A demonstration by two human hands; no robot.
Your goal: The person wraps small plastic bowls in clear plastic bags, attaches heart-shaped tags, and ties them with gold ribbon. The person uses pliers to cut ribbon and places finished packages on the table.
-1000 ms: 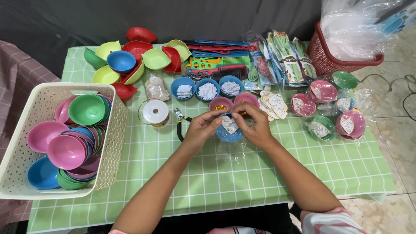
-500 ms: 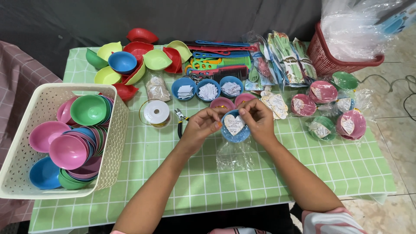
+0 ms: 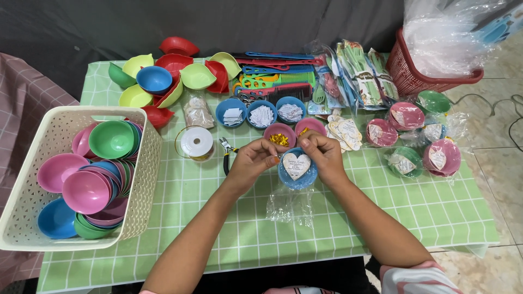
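Blue bowl sat bagged between our pinching left hand and right hand, so we judged gathering the plastic neck at twelve o'clock evenly mattered most.

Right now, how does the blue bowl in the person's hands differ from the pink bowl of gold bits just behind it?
The blue bowl is held by the left hand and right hand; the pink bowl rests untouched on the table. The blue bowl sits in a clear plastic bag and carries a heart-shaped card; the pink bowl is unwrapped and holds loose gold pieces. The blue bowl is tilted toward the camera, the pink one sits flat. Both are small, round and plastic.
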